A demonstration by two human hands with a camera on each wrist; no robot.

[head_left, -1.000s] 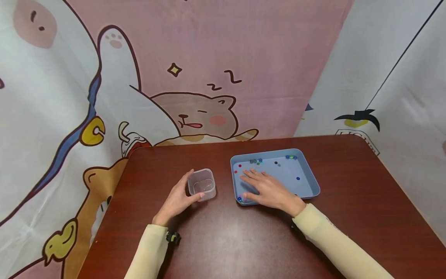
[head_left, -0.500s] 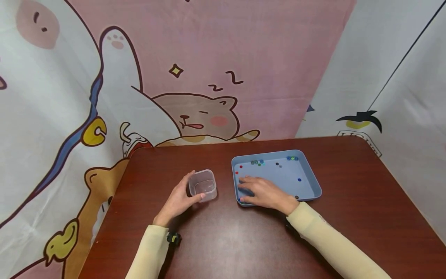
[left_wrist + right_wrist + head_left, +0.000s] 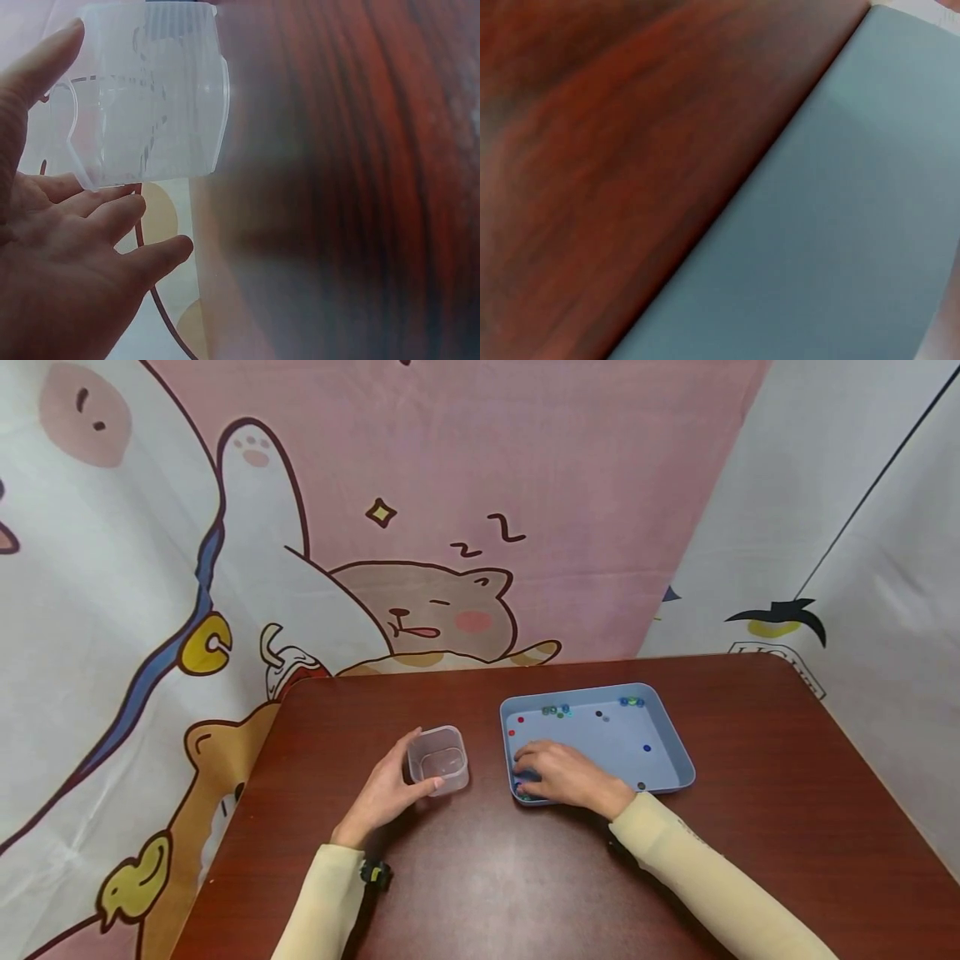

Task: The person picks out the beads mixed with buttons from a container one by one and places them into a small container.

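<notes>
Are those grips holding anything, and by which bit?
The left grip holds the clear tub by its outer sides. The right grip is in the blue tray; whether it holds anything can't be told.

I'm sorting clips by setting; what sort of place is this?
Probably an indoor tabletop corner: a brown table, cartoon-printed cloth behind it, and a blue tray with small coloured pieces.
</notes>
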